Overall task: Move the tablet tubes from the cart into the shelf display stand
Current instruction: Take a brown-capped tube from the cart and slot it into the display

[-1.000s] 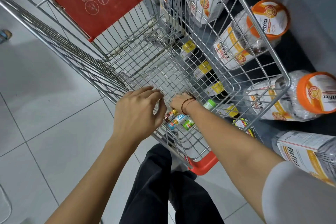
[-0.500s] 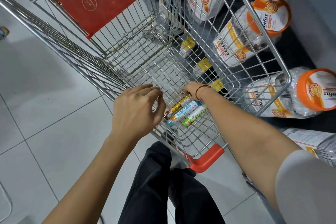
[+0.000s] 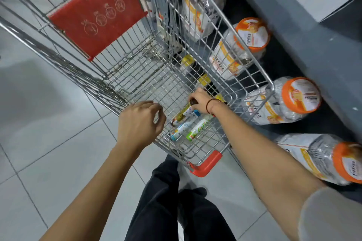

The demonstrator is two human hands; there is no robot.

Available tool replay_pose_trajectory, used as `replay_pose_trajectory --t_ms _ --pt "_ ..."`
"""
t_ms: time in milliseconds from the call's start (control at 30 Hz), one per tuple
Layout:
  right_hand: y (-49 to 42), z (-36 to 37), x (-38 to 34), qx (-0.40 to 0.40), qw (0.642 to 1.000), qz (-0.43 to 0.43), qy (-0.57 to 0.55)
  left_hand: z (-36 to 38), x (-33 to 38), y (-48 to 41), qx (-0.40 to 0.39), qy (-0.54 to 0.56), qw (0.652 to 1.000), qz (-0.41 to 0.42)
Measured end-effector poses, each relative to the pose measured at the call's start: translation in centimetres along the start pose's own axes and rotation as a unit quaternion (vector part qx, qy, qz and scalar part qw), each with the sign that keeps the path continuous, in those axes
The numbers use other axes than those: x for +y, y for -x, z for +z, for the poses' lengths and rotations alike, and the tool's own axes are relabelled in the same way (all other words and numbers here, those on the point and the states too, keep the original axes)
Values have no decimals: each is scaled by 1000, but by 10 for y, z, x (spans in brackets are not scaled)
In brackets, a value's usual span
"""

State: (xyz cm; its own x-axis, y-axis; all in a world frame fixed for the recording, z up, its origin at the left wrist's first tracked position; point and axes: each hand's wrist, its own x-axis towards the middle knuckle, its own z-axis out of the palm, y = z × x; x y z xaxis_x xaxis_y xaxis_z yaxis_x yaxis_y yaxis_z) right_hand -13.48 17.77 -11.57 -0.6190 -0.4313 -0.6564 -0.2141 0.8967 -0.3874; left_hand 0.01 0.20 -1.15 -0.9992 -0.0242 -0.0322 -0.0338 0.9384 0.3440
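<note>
Three tablet tubes lie side by side on the wire floor of the shopping cart [image 3: 252, 68], near its front corner: a yellow-brown tube [image 3: 181, 114], a blue-capped tube [image 3: 181, 130] and a green-capped tube [image 3: 197, 128]. My right hand [image 3: 200, 100] reaches down inside the cart and closes on the far ends of the tubes, gripping the yellow-brown one. My left hand [image 3: 140, 123] curls over the cart's near rim. The shelf display stand is out of view.
Large orange-lidded jars [image 3: 282, 101] lie on a dark low shelf right of the cart. A red child-seat flap [image 3: 98, 19] stands at the cart's back. A red bumper [image 3: 206, 164] marks the near corner. My dark trousers and grey floor tiles lie below.
My right hand has slid from the near ends of the tubes deeper into the cart and closed on their far ends. The view has swung right. My left hand stays on the rim.
</note>
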Motion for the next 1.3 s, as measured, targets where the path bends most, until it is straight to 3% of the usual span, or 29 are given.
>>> replay_pose_trajectory --t_ms 200,333,533,733,900,1100,1300 --pt "69 -38 -6 167 975 41 -143 -7 4 -1 -36 -29 999 3" --pt "136 -73 4 261 946 24 -189 -12 17 -4 -50 26 998 -22" --pt "262 -120 21 434 858 40 -274 -20 94 -25 -57 76 995 39" --pt "379 -137 39 593 759 61 -262 -32 206 -46 -30 151 970 187" --pt "451 -146 65 653 691 102 -294 -31 290 -44 -16 170 926 337" --pt "508 -142 90 684 656 137 -290 -9 370 -20 5 160 852 499" --pt "541 -136 112 701 633 180 -276 27 382 -22 -50 35 833 550"
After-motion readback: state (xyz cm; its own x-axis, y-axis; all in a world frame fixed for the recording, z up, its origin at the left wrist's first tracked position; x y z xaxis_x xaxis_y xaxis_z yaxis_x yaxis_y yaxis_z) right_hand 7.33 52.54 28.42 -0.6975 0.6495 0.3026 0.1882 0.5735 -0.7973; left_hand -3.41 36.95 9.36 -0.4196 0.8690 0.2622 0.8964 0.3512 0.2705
